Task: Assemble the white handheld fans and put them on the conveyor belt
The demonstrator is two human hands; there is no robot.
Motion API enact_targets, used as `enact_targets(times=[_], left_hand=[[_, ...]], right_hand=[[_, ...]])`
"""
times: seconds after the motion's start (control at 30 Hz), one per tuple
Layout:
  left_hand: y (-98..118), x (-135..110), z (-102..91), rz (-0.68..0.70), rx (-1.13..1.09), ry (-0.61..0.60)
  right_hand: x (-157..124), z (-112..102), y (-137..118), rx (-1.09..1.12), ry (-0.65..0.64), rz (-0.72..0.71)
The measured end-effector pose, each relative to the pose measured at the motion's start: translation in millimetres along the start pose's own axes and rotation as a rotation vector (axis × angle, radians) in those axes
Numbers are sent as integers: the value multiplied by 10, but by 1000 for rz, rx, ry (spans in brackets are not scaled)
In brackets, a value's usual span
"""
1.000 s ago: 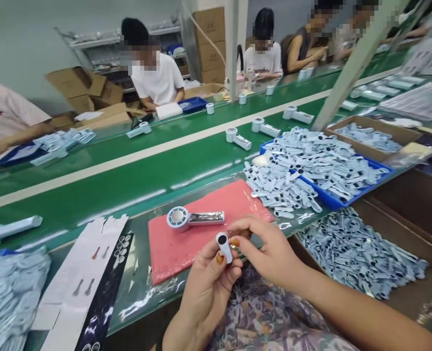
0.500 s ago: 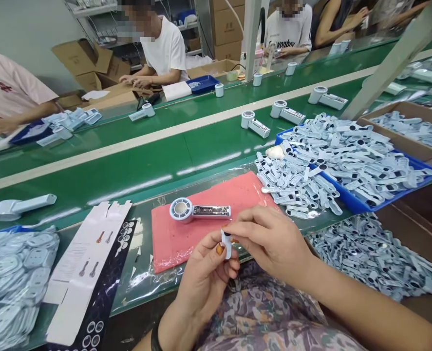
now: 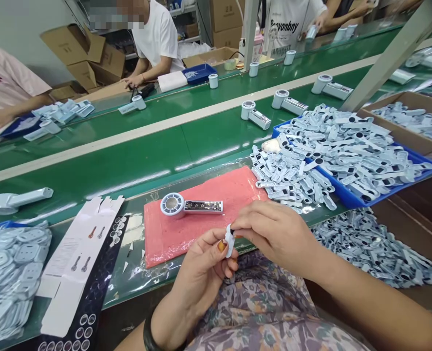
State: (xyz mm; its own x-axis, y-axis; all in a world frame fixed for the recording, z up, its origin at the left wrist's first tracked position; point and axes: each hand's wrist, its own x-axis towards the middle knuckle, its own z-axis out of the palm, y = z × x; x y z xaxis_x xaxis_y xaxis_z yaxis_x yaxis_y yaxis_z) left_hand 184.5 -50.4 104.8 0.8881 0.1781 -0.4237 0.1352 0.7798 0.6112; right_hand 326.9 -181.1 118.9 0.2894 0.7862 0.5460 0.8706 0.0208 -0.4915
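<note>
My left hand (image 3: pixel 204 273) grips a small white plastic cover piece (image 3: pixel 230 242) between thumb and fingers, held above my lap at the table's near edge. The fingertips of my right hand (image 3: pixel 274 234) pinch the top end of the same piece. Just beyond my hands, a pale blue handheld fan body (image 3: pixel 190 205) with an open handle showing its circuit board lies on a pink mat (image 3: pixel 172 234).
A loose pile of pale blue cover pieces (image 3: pixel 292 180) lies right of the mat, beside a blue tray (image 3: pixel 350 197) heaped with more. A sticker sheet (image 3: pixel 80 263) and fan shells (image 3: pixel 7 263) lie left. Fan bodies ride the green conveyor (image 3: pixel 128 161). Other people work opposite.
The view has tilted down and shifted slightly. My right hand's fingers have closed in over the top of the white piece, which has turned more edge-on in my left hand.
</note>
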Motion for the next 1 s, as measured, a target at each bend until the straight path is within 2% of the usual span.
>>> enact_targets(times=[0.33, 0.73, 1.0], left_hand=[[-80, 23, 18, -37, -21, -21], [-137, -25, -24, -114, -96, -43], [-152, -26, -25, -91, -82, -42]], right_hand=[[-115, 12, 56, 117, -17, 61], [-183, -6, 115, 269, -21, 30], [-199, -7, 103, 280, -44, 100]])
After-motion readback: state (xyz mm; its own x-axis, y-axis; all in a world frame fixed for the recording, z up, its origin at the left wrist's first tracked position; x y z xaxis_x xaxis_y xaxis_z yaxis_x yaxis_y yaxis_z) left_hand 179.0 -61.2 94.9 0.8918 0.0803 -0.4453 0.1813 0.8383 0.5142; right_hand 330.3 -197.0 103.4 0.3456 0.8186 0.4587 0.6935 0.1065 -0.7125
